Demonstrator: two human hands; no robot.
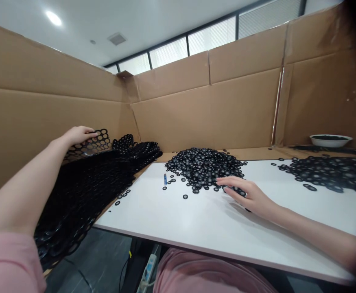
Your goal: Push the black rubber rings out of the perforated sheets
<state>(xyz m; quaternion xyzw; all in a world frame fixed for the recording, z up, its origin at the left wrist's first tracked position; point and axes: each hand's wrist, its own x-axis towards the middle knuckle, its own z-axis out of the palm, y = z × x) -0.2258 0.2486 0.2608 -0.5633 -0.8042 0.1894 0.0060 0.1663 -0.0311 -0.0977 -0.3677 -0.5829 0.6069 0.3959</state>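
Note:
At the left, my left hand (79, 134) grips the upper edge of a thin black perforated sheet (102, 140) full of round holes, raised above a thick stack of similar black sheets (83, 183). My right hand (245, 193) is at the near right edge of a heap of small black rings (204, 165) on the white table (178, 221). Its fingers are stretched out and a little apart, with several rings beside and below them. Whether the fingertips touch any rings I cannot tell.
A small blue tube-like item (165, 179) lies left of the heap. Another heap of dark rings (333, 173) spreads at the right, with a white bowl (330, 141) behind it. Cardboard walls (178, 110) enclose the back and left. A power strip (148, 270) hangs below the table.

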